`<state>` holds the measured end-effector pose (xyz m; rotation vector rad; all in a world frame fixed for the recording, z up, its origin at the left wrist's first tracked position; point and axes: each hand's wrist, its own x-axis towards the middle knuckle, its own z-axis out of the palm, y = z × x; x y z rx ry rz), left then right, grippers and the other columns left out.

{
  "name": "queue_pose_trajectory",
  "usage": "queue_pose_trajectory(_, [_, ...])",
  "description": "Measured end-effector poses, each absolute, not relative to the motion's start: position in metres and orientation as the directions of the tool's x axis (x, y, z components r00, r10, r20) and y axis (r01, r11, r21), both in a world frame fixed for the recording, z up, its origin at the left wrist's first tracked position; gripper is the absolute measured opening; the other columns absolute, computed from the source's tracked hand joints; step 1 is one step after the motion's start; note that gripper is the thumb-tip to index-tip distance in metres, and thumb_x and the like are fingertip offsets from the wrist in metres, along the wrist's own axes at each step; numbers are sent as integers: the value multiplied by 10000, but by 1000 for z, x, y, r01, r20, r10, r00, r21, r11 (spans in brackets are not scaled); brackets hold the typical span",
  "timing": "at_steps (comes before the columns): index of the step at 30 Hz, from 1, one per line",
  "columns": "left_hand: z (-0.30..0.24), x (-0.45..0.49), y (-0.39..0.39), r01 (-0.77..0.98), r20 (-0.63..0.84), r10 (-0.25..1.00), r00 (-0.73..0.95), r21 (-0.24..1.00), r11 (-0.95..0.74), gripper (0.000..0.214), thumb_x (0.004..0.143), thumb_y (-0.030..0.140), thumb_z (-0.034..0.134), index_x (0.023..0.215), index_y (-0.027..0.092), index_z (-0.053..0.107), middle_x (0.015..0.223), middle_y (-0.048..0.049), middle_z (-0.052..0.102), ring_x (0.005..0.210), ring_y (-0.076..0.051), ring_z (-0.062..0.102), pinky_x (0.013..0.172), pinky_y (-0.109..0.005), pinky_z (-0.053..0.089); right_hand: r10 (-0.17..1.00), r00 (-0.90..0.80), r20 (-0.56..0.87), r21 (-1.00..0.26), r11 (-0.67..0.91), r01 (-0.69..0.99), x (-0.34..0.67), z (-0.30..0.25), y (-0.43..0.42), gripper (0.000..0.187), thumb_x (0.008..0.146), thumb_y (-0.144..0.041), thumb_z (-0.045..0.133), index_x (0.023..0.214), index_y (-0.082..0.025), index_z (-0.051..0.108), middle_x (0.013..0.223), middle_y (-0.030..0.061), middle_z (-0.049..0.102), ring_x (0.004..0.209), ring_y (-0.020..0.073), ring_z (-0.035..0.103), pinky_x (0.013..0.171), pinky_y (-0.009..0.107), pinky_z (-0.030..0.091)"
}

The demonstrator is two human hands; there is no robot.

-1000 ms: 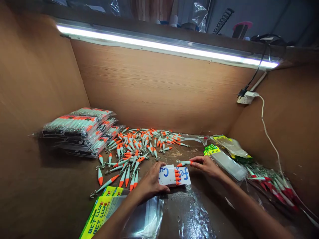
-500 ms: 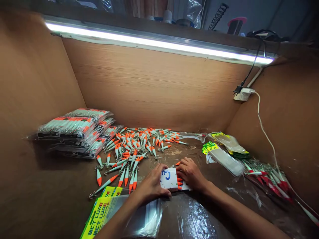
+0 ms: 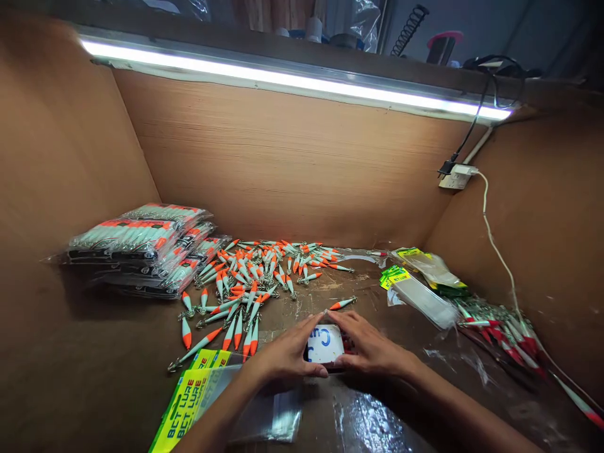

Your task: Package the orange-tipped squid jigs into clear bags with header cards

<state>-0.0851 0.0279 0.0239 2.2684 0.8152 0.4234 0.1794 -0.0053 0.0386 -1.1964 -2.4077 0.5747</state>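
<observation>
A small white card with blue handwriting lies on the brown table, with orange lure tips tucked under its right side. My left hand cups the card's left edge, fingers extended toward its top. My right hand cups the right edge, fingers meeting the left hand's fingertips above the card. One loose white-and-orange lure lies just beyond my fingertips. A large pile of the same lures spreads across the table behind.
Stacked bags of packed lures sit at the left. Clear bags with yellow BCT LURE headers lie front left, more empty bags right. Red-and-white lures lie far right. Board walls enclose the desk; a cable hangs from a socket.
My right hand carried a lure to the card, then set it down beyond the card. Both hands have closed in around the card's edges. The view shifted slightly.
</observation>
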Motion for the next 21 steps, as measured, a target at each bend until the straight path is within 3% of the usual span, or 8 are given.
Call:
queue_pose_trajectory(2, [42, -96, 22, 433, 63, 645, 762, 691, -579, 979, 682, 477, 816, 1507, 304, 320, 1510, -99, 442, 1358, -303, 442, 1104, -431, 361, 783, -614, 102, -540, 562, 627, 180, 47, -13, 875, 765, -358, 752, 1525, -283, 324, 1455, 90, 496, 1300, 293, 435, 1096, 443, 368])
queue_pose_trajectory(4, [56, -118, 14, 599, 9, 750, 662, 596, -535, 668, 738, 379, 775, 1351, 296, 522, 1304, -72, 613, 1199, -289, 567, 994, -402, 432, 741, -669, 60, -549, 584, 598, 189, 55, -17, 727, 787, -252, 700, 1464, -310, 441, 1448, 62, 510, 1326, 289, 417, 1108, 461, 359])
queue_pose_trajectory(8, [62, -166, -6, 858, -69, 896, 439, 329, -395, 363, 712, 263, 761, 1057, 252, 650, 1033, -41, 654, 996, -276, 611, 825, -351, 433, 742, -667, 64, -536, 590, 605, 213, 59, -22, 583, 836, -63, 500, 1301, -396, 614, 1576, -35, 349, 1435, 277, 296, 1137, 533, 311])
queue_pose_trajectory(12, [50, -180, -14, 861, -44, 906, 421, 334, -384, 170, 765, 278, 729, 912, 248, 649, 984, -12, 625, 933, -222, 594, 764, -297, 399, 810, -580, 92, -531, 532, 659, 197, 45, -42, 617, 881, -271, 609, 1466, -361, 434, 1611, 34, 274, 1461, 323, 235, 1156, 583, 254])
queue_pose_trajectory(14, [47, -177, -13, 857, 22, 903, 429, 307, -414, 47, 834, 285, 670, 853, 244, 662, 961, -16, 610, 919, -209, 583, 757, -294, 386, 817, -572, 78, -498, 529, 687, 179, 40, -54, 650, 854, -423, 669, 1458, -346, 443, 1606, 59, 282, 1459, 353, 219, 1157, 603, 230])
queue_pose_trajectory(17, [49, -172, -10, 837, 67, 873, 484, 255, -484, 172, 920, 306, 575, 801, 238, 678, 907, -25, 605, 873, -197, 577, 738, -297, 369, 836, -538, 107, -457, 522, 720, 165, 36, -66, 347, 847, -483, 670, 1135, -288, 676, 1522, 70, 422, 1406, 345, 317, 1143, 565, 281])
queue_pose_trajectory(19, [52, -172, -9, 821, 88, 859, 504, 260, -508, 230, 955, 308, 521, 797, 231, 669, 878, -25, 611, 831, -187, 577, 729, -298, 362, 858, -497, 131, -458, 497, 737, 170, 30, -70, 205, 855, -448, 665, 898, -249, 689, 1452, 76, 488, 1350, 326, 397, 1112, 518, 349])
queue_pose_trajectory(21, [57, -171, -9, 811, 135, 867, 479, 309, -497, 277, 982, 314, 463, 789, 219, 637, 836, -22, 614, 789, -176, 572, 723, -295, 360, 896, -413, 165, -467, 440, 767, 183, 19, -73, 148, 876, -378, 630, 928, -248, 675, 1452, 84, 475, 1334, 314, 425, 1093, 500, 380])
